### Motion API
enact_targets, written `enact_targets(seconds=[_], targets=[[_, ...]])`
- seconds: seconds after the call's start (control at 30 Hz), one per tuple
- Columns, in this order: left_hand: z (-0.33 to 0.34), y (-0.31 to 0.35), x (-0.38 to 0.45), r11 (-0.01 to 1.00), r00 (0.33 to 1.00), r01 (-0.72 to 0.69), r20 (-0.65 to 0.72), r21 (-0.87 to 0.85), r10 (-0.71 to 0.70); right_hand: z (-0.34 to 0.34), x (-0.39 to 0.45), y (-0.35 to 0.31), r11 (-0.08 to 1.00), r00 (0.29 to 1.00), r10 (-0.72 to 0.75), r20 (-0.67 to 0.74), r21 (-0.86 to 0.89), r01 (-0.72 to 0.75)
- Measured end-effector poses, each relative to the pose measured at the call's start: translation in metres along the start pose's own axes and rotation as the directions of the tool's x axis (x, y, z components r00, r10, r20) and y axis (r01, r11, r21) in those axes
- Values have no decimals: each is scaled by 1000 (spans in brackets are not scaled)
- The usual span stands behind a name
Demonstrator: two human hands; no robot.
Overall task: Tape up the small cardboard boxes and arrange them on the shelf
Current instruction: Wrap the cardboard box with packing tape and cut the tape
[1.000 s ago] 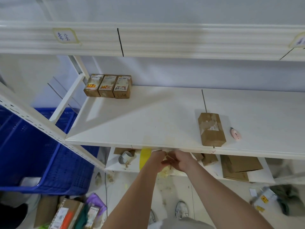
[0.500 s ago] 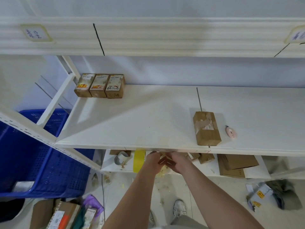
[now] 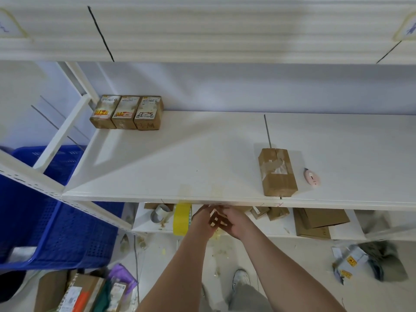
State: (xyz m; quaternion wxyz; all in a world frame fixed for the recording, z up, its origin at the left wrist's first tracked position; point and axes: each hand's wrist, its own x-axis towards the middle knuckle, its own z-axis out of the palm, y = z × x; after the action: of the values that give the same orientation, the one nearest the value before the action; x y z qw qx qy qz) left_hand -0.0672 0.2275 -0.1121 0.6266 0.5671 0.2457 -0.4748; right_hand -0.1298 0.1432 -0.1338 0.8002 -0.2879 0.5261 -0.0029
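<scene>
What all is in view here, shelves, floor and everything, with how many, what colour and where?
labelled boxes: three, brown, touching in a row, shelf back left
taped box: one, brown, shelf front right
utility knife: one, pink, right of taped box
shelf: white
tape roll: one, yellow, below shelf edge
grey roll: one, lower shelf
flat cardboard: brown, lower shelf right
crate: one, blue, left
small box: one, brown, held between both hands
left hand, right hand: below shelf edge
</scene>
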Motion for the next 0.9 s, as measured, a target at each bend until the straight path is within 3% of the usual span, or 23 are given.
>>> enact_targets(seconds=[0.27,0.5,0.7,0.9], targets=[[1,-5,-7,985,994,32,-101,-168,-50,8,-7,2,999,999,6,-37,-46,-8],[5,-5,-13,997,993,26,-116,-70,-34,17,-17,0,982,990,-22,-136,-188,-4],[5,2,-30,989,987,91,-121,-120,-105,28,-37,-13,929,986,-7,-164,-367,-54],[2,12,-50,989,985,124,-112,-79,-133,35,-63,-23,923,975,-48,-216,-384,-40]])
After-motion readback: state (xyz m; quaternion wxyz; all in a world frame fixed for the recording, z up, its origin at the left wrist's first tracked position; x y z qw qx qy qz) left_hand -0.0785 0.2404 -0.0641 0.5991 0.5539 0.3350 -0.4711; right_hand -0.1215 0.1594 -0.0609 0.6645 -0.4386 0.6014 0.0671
